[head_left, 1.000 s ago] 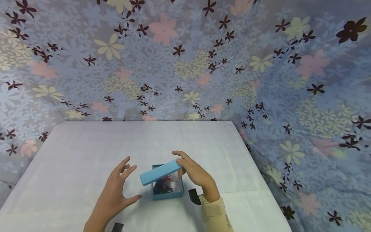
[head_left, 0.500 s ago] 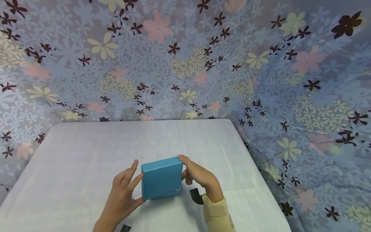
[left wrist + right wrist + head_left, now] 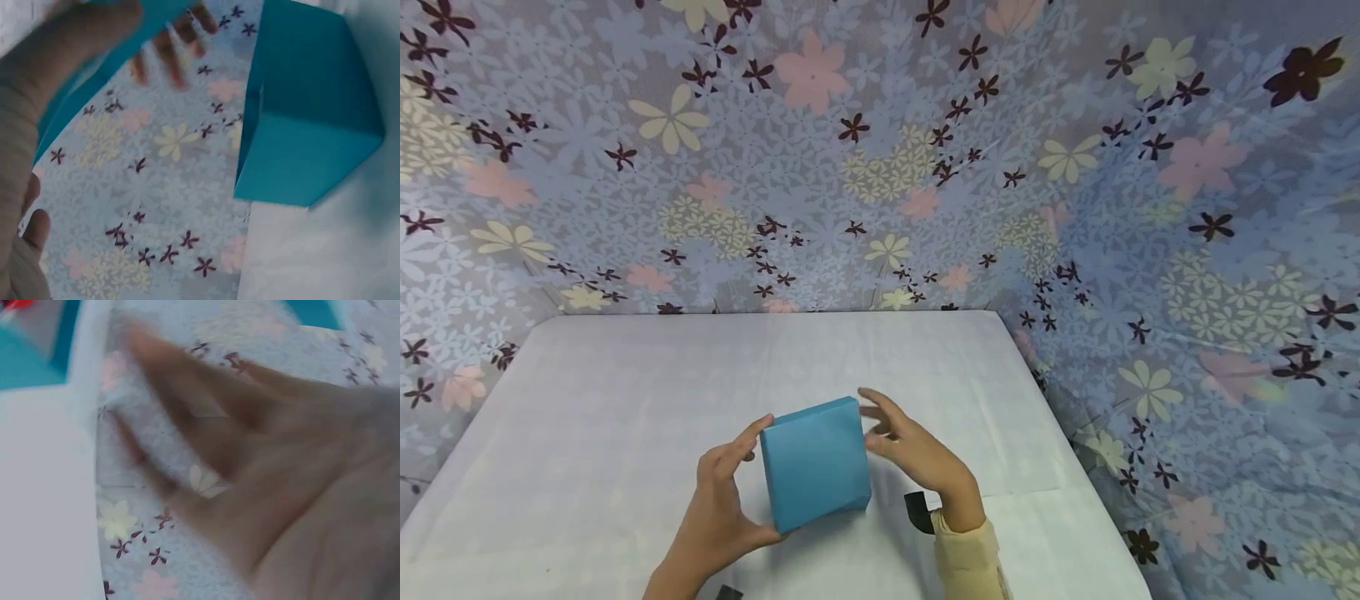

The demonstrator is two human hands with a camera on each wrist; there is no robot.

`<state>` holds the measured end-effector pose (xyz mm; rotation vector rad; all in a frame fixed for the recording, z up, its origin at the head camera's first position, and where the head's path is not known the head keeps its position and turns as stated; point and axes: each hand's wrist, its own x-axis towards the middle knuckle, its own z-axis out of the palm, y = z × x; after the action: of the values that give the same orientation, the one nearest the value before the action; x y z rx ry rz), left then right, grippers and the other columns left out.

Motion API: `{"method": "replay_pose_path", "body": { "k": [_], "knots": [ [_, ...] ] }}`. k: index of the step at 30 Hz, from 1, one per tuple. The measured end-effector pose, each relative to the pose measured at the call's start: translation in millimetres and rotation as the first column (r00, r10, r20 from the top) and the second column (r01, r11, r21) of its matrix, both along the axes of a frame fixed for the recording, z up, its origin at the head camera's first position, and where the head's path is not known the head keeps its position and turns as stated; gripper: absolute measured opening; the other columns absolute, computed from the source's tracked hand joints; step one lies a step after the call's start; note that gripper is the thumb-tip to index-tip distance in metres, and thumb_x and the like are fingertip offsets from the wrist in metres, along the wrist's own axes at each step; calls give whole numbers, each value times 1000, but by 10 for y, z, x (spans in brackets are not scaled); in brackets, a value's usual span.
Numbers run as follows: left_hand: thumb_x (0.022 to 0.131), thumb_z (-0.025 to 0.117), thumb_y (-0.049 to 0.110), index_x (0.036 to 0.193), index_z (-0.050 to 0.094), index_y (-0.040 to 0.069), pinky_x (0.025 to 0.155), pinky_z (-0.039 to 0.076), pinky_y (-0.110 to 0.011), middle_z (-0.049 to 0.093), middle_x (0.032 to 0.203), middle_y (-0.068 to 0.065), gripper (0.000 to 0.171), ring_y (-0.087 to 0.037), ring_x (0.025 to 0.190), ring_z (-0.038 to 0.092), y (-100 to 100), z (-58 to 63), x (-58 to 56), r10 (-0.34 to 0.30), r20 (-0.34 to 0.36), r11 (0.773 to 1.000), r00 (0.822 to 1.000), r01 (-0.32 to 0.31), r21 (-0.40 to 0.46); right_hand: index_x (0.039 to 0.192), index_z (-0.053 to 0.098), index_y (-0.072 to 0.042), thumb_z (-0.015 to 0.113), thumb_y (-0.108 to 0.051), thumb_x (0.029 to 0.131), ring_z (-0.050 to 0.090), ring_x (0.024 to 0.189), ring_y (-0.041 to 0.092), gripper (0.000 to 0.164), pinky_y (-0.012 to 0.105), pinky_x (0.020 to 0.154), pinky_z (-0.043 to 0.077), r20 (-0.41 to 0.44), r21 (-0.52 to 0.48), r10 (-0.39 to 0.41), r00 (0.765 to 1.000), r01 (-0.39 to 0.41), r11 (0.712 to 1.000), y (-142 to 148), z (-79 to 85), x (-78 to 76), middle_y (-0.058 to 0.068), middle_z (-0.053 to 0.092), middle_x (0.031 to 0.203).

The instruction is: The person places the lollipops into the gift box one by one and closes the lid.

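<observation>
In the head view my left hand (image 3: 711,508) holds a blue box lid (image 3: 816,467) along its left side, fingers at the upper corner and thumb at the lower one. The lid is tilted over the box base (image 3: 861,505), of which only a bit shows at the lower right. My right hand (image 3: 917,450) is just right of the lid, fingers spread and holding nothing. In the left wrist view the base (image 3: 312,125) stands on the table, apart from the lid (image 3: 94,81). Blurred in the right wrist view, the right hand (image 3: 250,456) has its fingers extended.
A white cloth covers the table (image 3: 662,375). Floral fabric (image 3: 820,167) hangs behind it and along the right side. Part of a red item (image 3: 19,304) shows inside the base in the right wrist view.
The lid has passed from my right hand to my left and turned its broad face to the head camera. My right hand has let go and opened. The base's contents are now hidden in the head view.
</observation>
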<state>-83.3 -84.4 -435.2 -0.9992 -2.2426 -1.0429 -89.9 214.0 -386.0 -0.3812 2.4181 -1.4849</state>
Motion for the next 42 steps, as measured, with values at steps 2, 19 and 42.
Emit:
{"method": "replay_pose_path", "body": {
  "k": [2, 19, 42],
  "knots": [
    [46, 98, 47, 150, 18, 0, 93, 33, -34, 38, 155, -10, 139, -18, 122, 40, -10, 10, -39, -15, 44, 999, 999, 13, 48, 162, 14, -26, 77, -54, 84, 45, 136, 25, 104, 59, 107, 36, -134, -10, 22, 991, -23, 1000, 10, -15, 40, 1, 32, 162],
    [37, 100, 54, 161, 20, 12, 88, 35, -52, 39, 157, 0, 154, -14, 117, 36, 16, -319, -183, -11, 306, 997, 952, -12, 74, 161, 14, -38, 98, -49, 54, 29, 145, 15, 136, 56, 108, 39, -210, 185, 30, 977, 10, 983, -60, -161, 244, -12, 32, 158],
    [46, 88, 75, 159, 31, 17, 84, 22, -44, 45, 152, -6, 138, -19, 104, 41, 175, -694, -487, 60, 308, 987, 950, -11, -159, 160, 17, -40, 96, -49, 58, 46, 125, 23, 130, 50, 95, 48, -78, 280, -16, 997, 38, 959, 100, -649, -96, 10, 43, 140]
  ]
}}
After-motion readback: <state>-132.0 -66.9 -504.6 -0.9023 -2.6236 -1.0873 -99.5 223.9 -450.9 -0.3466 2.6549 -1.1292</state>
